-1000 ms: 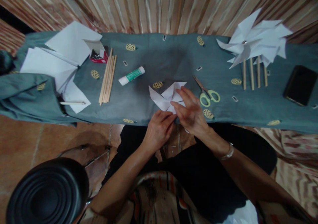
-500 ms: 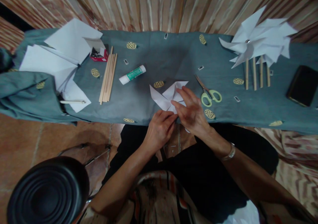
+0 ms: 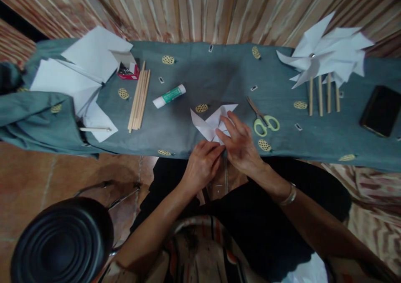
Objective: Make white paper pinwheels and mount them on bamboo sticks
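Note:
A white paper pinwheel (image 3: 203, 126) with folded blades lies at the near edge of the cloth-covered table, between my hands. My left hand (image 3: 202, 159) is closed on its near edge, thumb and fingers pinching the paper. Over its right side, my right hand (image 3: 239, 143) presses fingertips onto the centre and a blade, hiding part of it. Scissors (image 3: 261, 120) with light green handles lie just right of my right hand. A glue stick (image 3: 169, 96) with a green label rests to the left, beyond my left hand.
Several wooden sticks (image 3: 139, 101) lie beside a small red box (image 3: 128, 71) of pins. White paper sheets (image 3: 94, 51) and a pen (image 3: 95, 129) are at the left. Finished pinwheels (image 3: 326, 53) on sticks and a black phone (image 3: 380, 110) lie right. A black stool (image 3: 62, 241) stands lower left.
The view has shifted slightly. My right fingers have moved a little over the pinwheel's centre and blade; my left hand keeps its pinch on the near edge.

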Tool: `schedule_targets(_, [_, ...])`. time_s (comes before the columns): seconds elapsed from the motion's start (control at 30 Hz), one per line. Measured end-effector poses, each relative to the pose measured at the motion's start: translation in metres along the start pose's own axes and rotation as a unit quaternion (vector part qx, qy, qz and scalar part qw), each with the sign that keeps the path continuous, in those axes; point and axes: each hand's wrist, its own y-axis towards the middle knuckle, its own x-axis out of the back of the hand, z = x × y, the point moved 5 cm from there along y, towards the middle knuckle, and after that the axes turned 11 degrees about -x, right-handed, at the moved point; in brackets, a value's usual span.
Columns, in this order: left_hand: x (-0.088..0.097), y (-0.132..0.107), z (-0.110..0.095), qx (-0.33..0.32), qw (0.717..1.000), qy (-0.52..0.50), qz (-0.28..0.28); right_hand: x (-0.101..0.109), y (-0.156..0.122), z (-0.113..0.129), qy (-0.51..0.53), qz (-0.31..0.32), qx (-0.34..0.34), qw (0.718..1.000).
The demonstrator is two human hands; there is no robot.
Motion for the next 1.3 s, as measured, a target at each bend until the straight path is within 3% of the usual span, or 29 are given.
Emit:
schedule_targets(0.2, [0.01, -0.013, -0.01, -0.011, 1.0, 0.002, -0.01, -0.001, -0.002, -0.001, -0.036, -0.007, 0.021, 0.999])
schedule_targets(0.4, [0.027, -0.051, -0.02, -0.002, 1.0, -0.012, -0.002, 0.001, -0.004, -0.002, -0.058, 0.0, 0.024, 0.998])
schedule_targets(0.63, [0.034, -0.086, -0.019, 0.019, 1.0, -0.013, 0.021, -0.004, -0.005, 0.004, -0.084, -0.003, 0.02, 0.996])
schedule_targets(0.87, [0.024, -0.094, -0.011, 0.009, 0.999, -0.035, 0.02, -0.008, -0.007, 0.01, -0.088, -0.001, -0.006, 0.996])
schedule_targets(1.1, [0.004, -0.113, -0.015, 0.002, 0.998, -0.059, 0.036, -0.007, -0.002, 0.018, -0.136, 0.043, -0.058, 0.988])
schedule_targets(1.3, [0.006, -0.121, -0.01, 0.008, 0.998, -0.049, 0.041, 0.001, 0.001, 0.016, -0.148, 0.063, -0.074, 0.984])
